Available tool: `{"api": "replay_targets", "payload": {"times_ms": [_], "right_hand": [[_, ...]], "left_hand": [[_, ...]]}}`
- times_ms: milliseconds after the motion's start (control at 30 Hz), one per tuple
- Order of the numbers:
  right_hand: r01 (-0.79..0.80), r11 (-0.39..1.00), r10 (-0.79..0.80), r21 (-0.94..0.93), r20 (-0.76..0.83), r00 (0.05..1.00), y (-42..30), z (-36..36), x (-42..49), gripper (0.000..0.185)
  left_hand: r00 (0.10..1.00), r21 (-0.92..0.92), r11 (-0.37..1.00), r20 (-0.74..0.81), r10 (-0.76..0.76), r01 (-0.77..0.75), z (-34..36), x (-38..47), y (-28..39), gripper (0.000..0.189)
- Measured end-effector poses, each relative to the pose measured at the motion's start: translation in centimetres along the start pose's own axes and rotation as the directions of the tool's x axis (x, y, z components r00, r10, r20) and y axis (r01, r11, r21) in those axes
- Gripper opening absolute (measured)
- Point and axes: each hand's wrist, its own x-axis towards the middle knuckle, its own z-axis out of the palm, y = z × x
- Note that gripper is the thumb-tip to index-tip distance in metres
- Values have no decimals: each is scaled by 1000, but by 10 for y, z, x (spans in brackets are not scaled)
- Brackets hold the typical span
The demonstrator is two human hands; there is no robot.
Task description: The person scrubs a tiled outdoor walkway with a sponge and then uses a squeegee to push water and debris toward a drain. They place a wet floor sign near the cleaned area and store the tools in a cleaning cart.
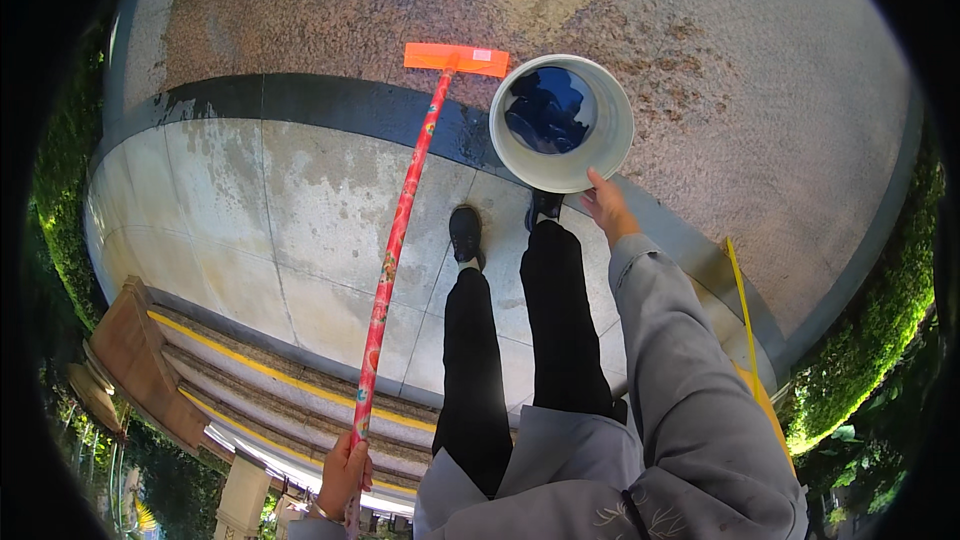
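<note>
At the lower left, my left hand (pixel 345 471) is closed around the red patterned pole (pixel 390 259) of a push tool. Its flat orange head (pixel 456 59) lies on the wet paving, just left of a pale round bucket (pixel 611 127). Dark, reflecting liquid (pixel 551 111) stands inside the bucket. My right hand (pixel 609 204) grips the bucket's near rim, thumb on top; its other fingers are partly hidden under the rim. The bucket hangs or stands in front of my right shoe; which of these, I cannot tell.
Steps (pixel 300 390) with yellow edge strips lie at the lower left beside a brown stone side wall (pixel 146 367). A dark stone band (pixel 337 103) curves across the partly wet paving. A yellow pole-like thing (pixel 742 307) stands at the right, near a green hedge (pixel 862 367).
</note>
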Motion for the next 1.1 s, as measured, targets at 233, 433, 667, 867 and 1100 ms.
{"api": "replay_targets", "payload": {"times_ms": [233, 433, 667, 867, 1100], "right_hand": [[161, 931, -79, 329, -249, 965, -9, 29, 13, 34], [124, 971, -113, 204, -64, 992, -100, 56, -33, 31], [222, 970, -206, 97, -159, 966, -166, 73, -81, 45], [300, 934, -347, -194, -296, 890, -235, 86, -59, 47], [399, 847, -510, -351, -329, 795, -290, 82, -44, 60]], "left_hand": [[999, -17, 1000, 34, -11, 12, 17, 20, -1, 18], [999, -69, 997, -5, 37, -37, 26, 7, -6, 21], [994, -108, 989, 22, 107, -104, 31, -9, -5, 20], [994, -84, 991, 10, 109, -108, 41, -13, -1, 21], [990, -84, 986, -37, 139, -141, 52, -24, 13, 23]]}}
